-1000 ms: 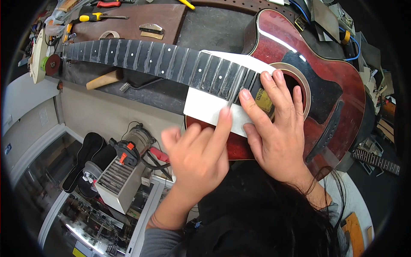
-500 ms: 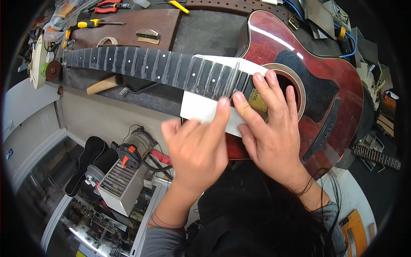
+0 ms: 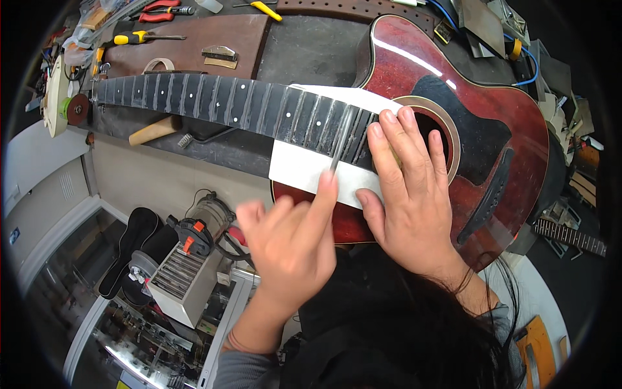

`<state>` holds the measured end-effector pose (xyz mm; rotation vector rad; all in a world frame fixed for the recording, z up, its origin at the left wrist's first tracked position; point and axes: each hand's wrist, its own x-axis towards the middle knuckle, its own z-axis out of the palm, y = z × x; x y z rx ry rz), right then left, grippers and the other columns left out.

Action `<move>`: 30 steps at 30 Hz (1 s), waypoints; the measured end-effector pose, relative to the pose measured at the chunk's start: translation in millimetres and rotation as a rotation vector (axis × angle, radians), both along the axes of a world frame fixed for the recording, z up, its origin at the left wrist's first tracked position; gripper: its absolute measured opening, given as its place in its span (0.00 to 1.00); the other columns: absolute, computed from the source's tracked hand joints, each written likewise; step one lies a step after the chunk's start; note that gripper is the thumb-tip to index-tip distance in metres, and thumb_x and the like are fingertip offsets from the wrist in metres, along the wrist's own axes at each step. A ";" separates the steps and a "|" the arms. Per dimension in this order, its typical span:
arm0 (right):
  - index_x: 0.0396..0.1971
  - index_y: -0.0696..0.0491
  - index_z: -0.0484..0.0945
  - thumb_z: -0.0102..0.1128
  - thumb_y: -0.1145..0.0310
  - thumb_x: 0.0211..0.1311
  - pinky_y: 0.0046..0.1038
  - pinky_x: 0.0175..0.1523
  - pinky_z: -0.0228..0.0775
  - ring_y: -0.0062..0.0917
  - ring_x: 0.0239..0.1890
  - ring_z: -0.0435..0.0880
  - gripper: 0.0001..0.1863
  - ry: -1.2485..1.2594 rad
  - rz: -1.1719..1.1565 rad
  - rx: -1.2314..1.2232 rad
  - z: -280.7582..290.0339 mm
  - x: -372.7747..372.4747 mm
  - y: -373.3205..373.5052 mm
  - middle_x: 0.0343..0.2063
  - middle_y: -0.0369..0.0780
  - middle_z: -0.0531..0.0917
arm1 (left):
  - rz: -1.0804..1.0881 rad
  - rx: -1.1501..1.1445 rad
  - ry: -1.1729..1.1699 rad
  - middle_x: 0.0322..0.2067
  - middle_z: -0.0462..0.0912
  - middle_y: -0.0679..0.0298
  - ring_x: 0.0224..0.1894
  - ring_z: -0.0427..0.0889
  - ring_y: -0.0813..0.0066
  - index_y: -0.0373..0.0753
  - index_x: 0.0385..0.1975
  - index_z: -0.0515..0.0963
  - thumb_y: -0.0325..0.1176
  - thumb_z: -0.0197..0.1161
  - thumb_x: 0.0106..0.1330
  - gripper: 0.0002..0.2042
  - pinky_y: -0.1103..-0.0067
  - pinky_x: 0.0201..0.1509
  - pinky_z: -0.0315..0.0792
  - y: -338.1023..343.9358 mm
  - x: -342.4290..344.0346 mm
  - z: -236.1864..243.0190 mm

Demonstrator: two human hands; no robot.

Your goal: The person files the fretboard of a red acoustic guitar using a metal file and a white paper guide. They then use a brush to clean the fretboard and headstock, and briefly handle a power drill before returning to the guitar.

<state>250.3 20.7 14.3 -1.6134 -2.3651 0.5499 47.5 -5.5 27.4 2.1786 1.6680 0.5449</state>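
A red acoustic guitar (image 3: 518, 149) lies face up, its dark fretboard (image 3: 259, 107) with metal frets stretching left. A white sheet (image 3: 298, 162) surrounds the fretboard's end, over the body. My left hand (image 3: 288, 240) is closed on a thin metal rod (image 3: 338, 146), perhaps a file, its index finger stretched along it; the rod crosses the board beside the last frets. My right hand (image 3: 411, 207) lies open, fingers spread over the sheet and the board's end, beside the soundhole (image 3: 451, 129), partly hiding it.
Behind are a brown board (image 3: 142, 55), screwdriver (image 3: 129, 39), pliers (image 3: 155, 16) and blue cable (image 3: 534, 65). A wooden-handled tool (image 3: 155, 129) lies under the neck. Below left stand a machine (image 3: 201, 233) and black case (image 3: 129, 246); another guitar neck (image 3: 570, 238) is at right.
My left hand and the rod have shifted slightly left and back and forth along the board. My right forefinger has moved up, covering more of the soundhole label.
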 end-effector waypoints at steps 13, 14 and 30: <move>0.84 0.56 0.64 0.77 0.64 0.63 0.54 0.89 0.46 0.44 0.87 0.61 0.49 -0.023 0.011 0.002 0.7 -1.1 -0.4 0.82 0.46 0.66 | 0.003 0.085 -0.085 0.21 0.71 0.71 0.25 0.68 0.75 0.36 0.63 0.88 0.19 0.71 0.68 0.22 0.70 0.45 0.56 41.3 14.4 -12.1; 0.84 0.56 0.64 0.77 0.64 0.63 0.54 0.89 0.46 0.44 0.87 0.61 0.50 -0.017 0.014 0.000 -0.2 -1.1 -1.0 0.82 0.46 0.66 | -0.001 0.077 -0.055 0.21 0.71 0.72 0.25 0.69 0.74 0.36 0.65 0.87 0.20 0.71 0.67 0.24 0.69 0.44 0.55 36.0 11.7 -12.5; 0.84 0.56 0.64 0.76 0.64 0.64 0.54 0.90 0.44 0.44 0.87 0.61 0.49 0.003 -0.003 0.001 -1.2 -1.1 0.2 0.82 0.46 0.66 | -0.025 -0.010 0.074 0.21 0.71 0.75 0.25 0.71 0.75 0.37 0.69 0.84 0.23 0.70 0.61 0.31 0.67 0.45 0.55 -18.9 -11.5 -8.5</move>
